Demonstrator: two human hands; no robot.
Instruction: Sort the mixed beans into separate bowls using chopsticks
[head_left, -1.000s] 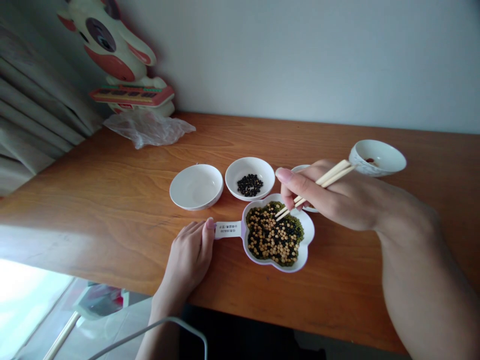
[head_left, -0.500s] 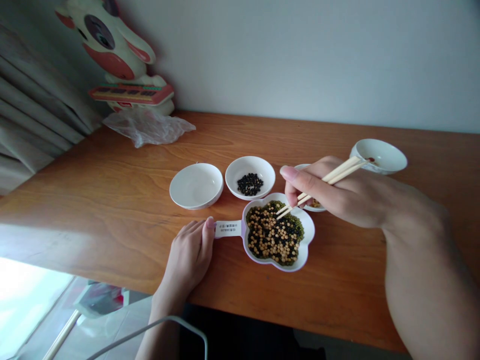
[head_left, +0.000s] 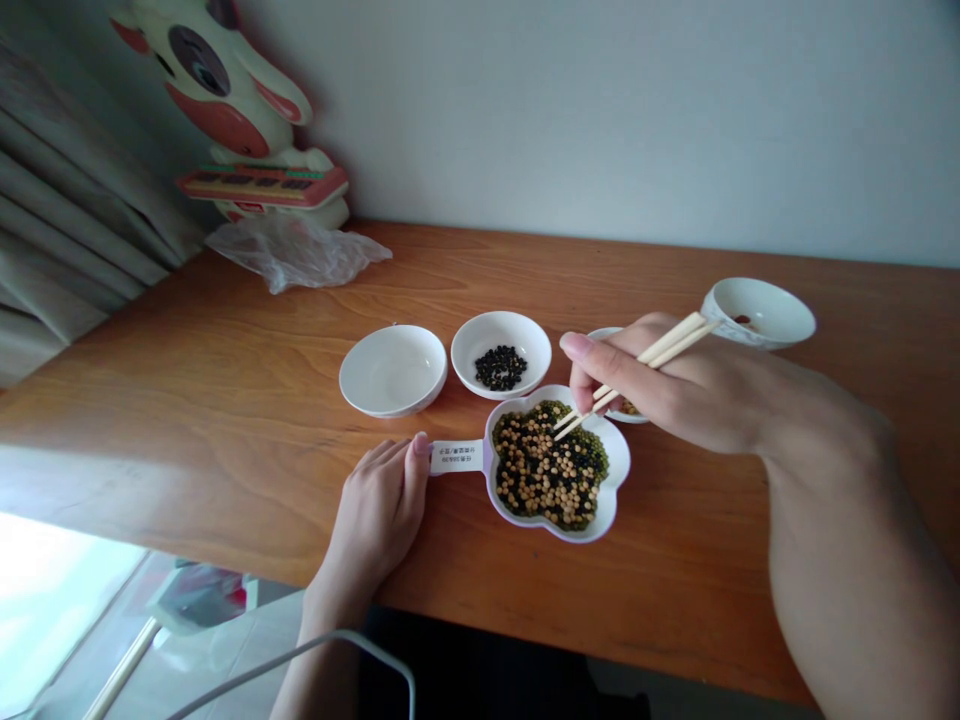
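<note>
The fingers (head_left: 611, 370) of the R hand (head_left: 690, 400) are grasping a pair of wooden chopsticks (head_left: 671, 348) at a slant, prob. because this gives fine control of the tips. The tips are down-left of these fingers, among the mixed beans (head_left: 551, 470) (beige, black, green); whether a bean is pinched btw. them, I cannot tell. The beans lie in a clover-shaped dish (head_left: 621, 458), below and left of the R fingers, resting on the desk (head_left: 660, 600). The L hand (head_left: 381, 505) has its fingers closed on the end of the dish's handle (head_left: 459, 457), prob. so that the dish does not slide.

Ahead of the L fingers stands a white bowl (head_left: 394, 360). Left of the R fingertips is a second bowl (head_left: 462, 350) w/ black beans (head_left: 501, 368). Just behind the R fingers is a third bowl (head_left: 602, 334), partly hidden, w/ some yellowish pcs. These three are near the dish, I suppose for a short reach. Farther off, right of the R fingers, is a patterned bowl (head_left: 772, 300).
</note>
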